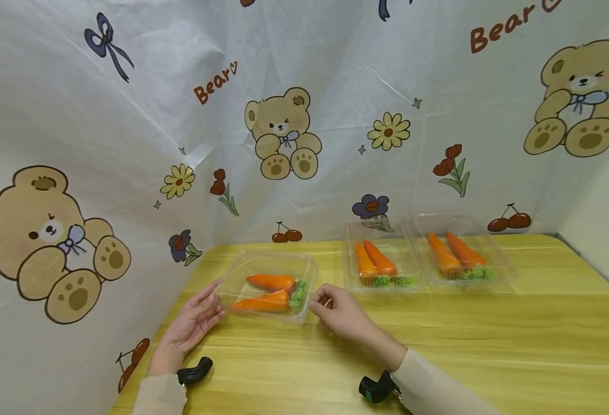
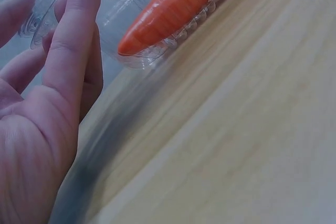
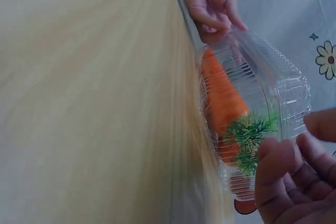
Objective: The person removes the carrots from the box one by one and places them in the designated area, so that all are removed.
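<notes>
The left hand's extended fingers touch a clear rectangular plastic box of 2 tapered orange carrots, likely steadying it; whether the right hand's curled fingers grip, I cannot tell.

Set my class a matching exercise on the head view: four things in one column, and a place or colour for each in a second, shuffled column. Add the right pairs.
Column 1
1. Left hand
2. Right hand
3. Leafy carrot tops
4. Table

Column 2
A. Green
B. By the right end of the leftmost clear box
C. Yellow, with a wood grain
D. At the left end of the leftmost clear box

Right pairs: 1-D, 2-B, 3-A, 4-C
</notes>
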A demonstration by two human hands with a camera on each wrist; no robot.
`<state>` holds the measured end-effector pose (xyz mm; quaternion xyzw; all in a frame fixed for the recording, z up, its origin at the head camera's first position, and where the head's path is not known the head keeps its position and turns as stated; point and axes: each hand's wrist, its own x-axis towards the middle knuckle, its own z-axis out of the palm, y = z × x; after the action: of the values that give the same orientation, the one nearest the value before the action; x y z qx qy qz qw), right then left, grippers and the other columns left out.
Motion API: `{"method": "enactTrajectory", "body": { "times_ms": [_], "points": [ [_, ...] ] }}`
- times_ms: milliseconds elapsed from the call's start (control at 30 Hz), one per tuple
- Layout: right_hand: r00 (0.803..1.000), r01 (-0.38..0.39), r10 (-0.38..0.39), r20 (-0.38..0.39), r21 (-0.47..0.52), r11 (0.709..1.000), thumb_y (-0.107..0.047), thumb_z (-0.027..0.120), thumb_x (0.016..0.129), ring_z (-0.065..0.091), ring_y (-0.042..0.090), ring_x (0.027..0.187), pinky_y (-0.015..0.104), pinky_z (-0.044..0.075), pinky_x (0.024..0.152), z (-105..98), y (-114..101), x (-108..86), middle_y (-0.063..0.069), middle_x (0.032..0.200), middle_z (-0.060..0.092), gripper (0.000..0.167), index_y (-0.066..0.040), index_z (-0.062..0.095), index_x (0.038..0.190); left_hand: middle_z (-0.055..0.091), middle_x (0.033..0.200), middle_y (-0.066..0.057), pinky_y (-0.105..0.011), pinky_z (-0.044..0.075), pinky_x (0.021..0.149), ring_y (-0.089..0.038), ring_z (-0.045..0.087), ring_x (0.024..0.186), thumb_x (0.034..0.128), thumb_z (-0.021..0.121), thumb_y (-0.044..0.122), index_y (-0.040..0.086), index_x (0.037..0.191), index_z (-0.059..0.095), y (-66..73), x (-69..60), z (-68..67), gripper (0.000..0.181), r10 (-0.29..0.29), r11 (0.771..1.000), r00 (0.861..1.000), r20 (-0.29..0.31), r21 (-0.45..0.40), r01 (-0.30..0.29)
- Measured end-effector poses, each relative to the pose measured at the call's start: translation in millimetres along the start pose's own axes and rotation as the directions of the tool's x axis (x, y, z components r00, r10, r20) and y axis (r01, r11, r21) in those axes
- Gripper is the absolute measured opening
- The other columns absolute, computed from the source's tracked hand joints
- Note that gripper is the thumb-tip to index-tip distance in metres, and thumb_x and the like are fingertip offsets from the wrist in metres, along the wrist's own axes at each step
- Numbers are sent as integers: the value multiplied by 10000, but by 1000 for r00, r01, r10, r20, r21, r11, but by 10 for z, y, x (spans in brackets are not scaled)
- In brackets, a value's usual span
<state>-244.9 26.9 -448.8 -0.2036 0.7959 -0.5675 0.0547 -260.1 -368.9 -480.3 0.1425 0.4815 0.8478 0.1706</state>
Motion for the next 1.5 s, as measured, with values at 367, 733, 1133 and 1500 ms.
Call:
{"method": "enactTrajectory", "body": {
  "times_ms": [367, 733, 1133, 1500],
  "points": [
    [920, 385, -390, 43, -289, 876, -220, 844, 873, 625, 216, 980, 292, 593, 770, 51, 49, -3, -26, 1078, 670, 182, -170, 708, 982, 615, 1199, -39, -303, 581, 1027, -153, 668, 1034, 1124, 271, 16, 186, 1643, 291, -14, -93, 28, 546, -17, 1000, 1000, 22, -17, 18],
    [904, 406, -425, 39, -385, 829, -216, 882, 827, 617, 135, 1032, 339, 582, 927, 58, 56, 13, -58, 1072, 675, 147, -199, 759, 906, 602, 1167, -28, -295, 578, 1028, -144, 678, 1020, 1118, 280, -4, 172, 1653, 254, -37, -147, 65, 563, -21, 1000, 1000, -20, 8, 21],
    [876, 444, -480, 41, -455, 772, -224, 855, 846, 630, 126, 968, 315, 588, 874, 38, 52, 68, -70, 957, 722, 60, -184, 811, 836, 625, 1179, -41, -304, 572, 1035, -156, 698, 1034, 1117, 253, -18, 204, 1550, 483, -20, -116, 103, 538, -27, 999, 999, 20, -45, 28],
    [810, 559, -576, 109, -442, 702, -184, 787, 899, 672, 104, 911, 211, 603, 844, 33, 53, 121, -40, 912, 727, 75, -119, 773, 865, 612, 1262, -71, -314, 569, 1041, -173, 691, 1052, 1117, 237, -23, 169, 1602, 391, -15, -116, 106, 545, -30, 997, 999, 15, -67, 31]
  ]
}}
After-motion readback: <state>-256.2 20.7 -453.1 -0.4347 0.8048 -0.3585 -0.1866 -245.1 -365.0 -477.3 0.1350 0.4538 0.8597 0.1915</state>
